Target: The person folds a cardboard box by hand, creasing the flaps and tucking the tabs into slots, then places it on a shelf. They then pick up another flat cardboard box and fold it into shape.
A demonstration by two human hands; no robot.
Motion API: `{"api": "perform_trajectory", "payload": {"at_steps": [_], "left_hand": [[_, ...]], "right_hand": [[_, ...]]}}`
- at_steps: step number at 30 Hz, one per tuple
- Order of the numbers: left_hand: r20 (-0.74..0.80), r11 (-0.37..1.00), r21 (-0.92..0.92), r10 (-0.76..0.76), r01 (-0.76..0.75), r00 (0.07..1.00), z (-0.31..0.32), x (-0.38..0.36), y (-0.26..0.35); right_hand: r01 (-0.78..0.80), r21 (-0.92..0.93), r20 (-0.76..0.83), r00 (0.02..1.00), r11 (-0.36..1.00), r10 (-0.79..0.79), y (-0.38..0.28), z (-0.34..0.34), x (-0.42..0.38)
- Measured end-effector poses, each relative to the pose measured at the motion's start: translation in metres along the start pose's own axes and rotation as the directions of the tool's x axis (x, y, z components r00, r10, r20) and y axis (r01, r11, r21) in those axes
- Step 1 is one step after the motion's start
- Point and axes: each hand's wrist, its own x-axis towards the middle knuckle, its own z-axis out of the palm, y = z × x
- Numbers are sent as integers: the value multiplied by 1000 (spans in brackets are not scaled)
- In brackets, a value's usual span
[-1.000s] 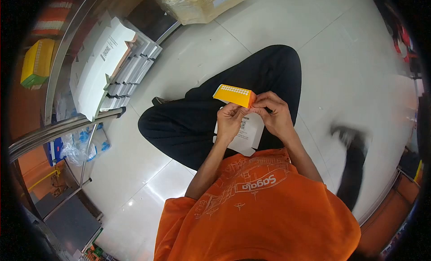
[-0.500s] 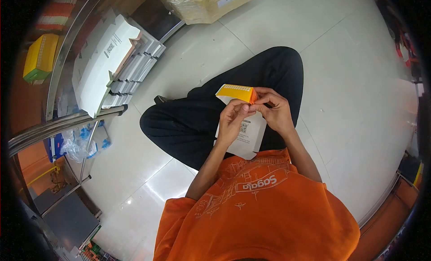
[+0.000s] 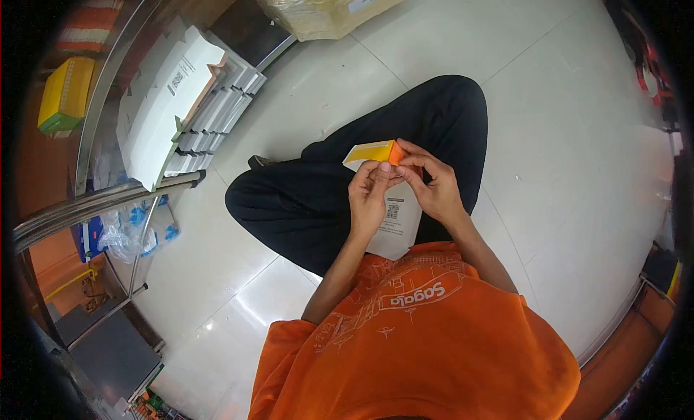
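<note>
A partly folded carton [image 3: 392,221] is held over my crossed legs, with a yellow side and an orange end at the top and a white panel with a QR code hanging below. My left hand [image 3: 369,196] pinches its near edge between thumb and fingers. Around the orange end are the fingers of my right hand [image 3: 434,186], closed on the carton's right corner. The two hands nearly touch at the fingertips. Part of the carton is hidden behind my fingers.
Flat white cartons [image 3: 181,80] lie stacked on a rack at the left. Beyond them sits a yellow and green box [image 3: 66,95]. A wrapped cardboard box [image 3: 318,11] stands at the top. Plastic bags [image 3: 137,228] lie under the rack.
The carton's yellow part has shifted slightly left and down and tilted, showing more of the orange end. My right hand has moved a little left.
</note>
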Motion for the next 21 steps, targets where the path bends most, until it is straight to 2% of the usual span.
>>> {"api": "perform_trajectory", "payload": {"at_steps": [3, 9, 11, 15, 17, 18, 19, 21], "left_hand": [[-59, 999, -35, -13, 11, 998, 1, -1, -4], [-72, 1000, -10, -24, 24, 997, -2, -4, -7], [-80, 1000, 10, -25, 25, 997, -2, -2, -7], [-128, 992, 119, -29, 45, 991, -2, 9, -2], [-163, 997, 68, -35, 47, 986, -2, 18, 9], [-241, 998, -54, -47, 35, 969, -1, 23, 16], [-314, 985, -173, -69, 14, 947, -1, 28, 20], [-354, 977, -210, -42, -36, 934, -7, 35, 23]], "right_hand": [[-51, 25, -22, 998, 998, 51, 1, 4, -4], [-109, 71, -26, 993, 991, 112, 4, 8, -5], [-18, -45, -5, 1000, 999, 18, 8, 7, -1], [-1, -5, 102, 995, 1000, 1, 8, 0, 0], [-142, 302, 65, 990, 943, 129, 4, -1, 2], [-174, 373, 77, 985, 912, 156, 7, -4, -1], [-172, 374, 84, 985, 912, 151, 5, -8, -7], [-203, 264, 103, 978, 943, 181, -4, -12, -20]]}}
